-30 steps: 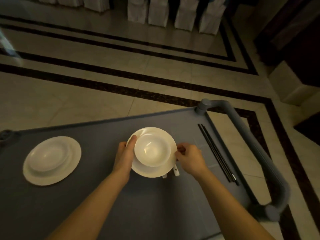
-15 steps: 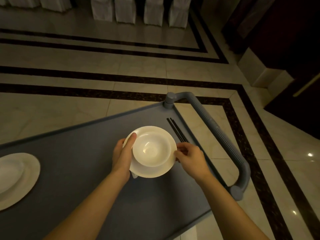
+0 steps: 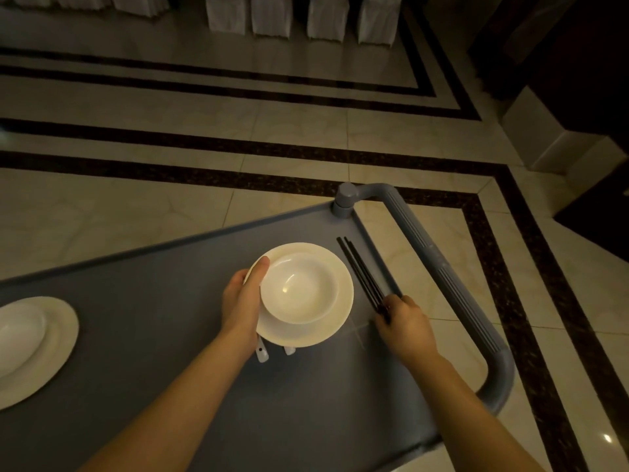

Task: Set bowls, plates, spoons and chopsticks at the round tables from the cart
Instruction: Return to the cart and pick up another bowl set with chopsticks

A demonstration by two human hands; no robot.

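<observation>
A white bowl (image 3: pixel 301 288) sits on a white plate (image 3: pixel 335 321) above the grey cart top (image 3: pixel 163 335). My left hand (image 3: pixel 243 301) grips the plate's left rim, thumb on top beside the bowl. Two white spoon handles (image 3: pixel 262 354) stick out from under the plate's near edge. Black chopsticks (image 3: pixel 357 267) lie along the cart's right side. My right hand (image 3: pixel 403 321) curls round their near ends.
A second plate with a bowl (image 3: pixel 23 345) sits at the cart's left edge. The grey cart handle (image 3: pixel 452 284) runs along the right side. Tiled floor with dark stripes lies beyond, with white-covered chairs (image 3: pixel 269 13) at the far end.
My right hand left the plate's right rim and moved right onto the chopsticks. The left hand keeps its hold on the plate. The view shifted a little.
</observation>
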